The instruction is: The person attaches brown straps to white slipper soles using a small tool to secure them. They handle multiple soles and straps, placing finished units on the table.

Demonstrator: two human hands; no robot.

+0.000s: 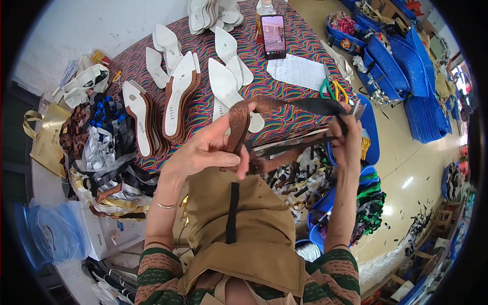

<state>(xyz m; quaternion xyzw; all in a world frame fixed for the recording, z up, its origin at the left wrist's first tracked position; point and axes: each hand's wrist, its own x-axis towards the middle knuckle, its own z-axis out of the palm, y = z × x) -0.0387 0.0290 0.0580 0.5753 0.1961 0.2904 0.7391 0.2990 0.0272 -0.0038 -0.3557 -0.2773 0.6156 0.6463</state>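
Gripping a brown strap [239,124], the left hand [211,150] pinched it while the right hand [348,137] clasped scissors [305,143].

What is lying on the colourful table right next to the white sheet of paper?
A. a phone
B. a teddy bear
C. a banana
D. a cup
A: a dark phone with its screen lit lies on the striped table, just left of the white paper.

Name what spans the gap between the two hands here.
In the head view, a brown glittery strap stretches from the left hand to the right hand, darker toward the right. Below it, scissors reach across from the right hand.
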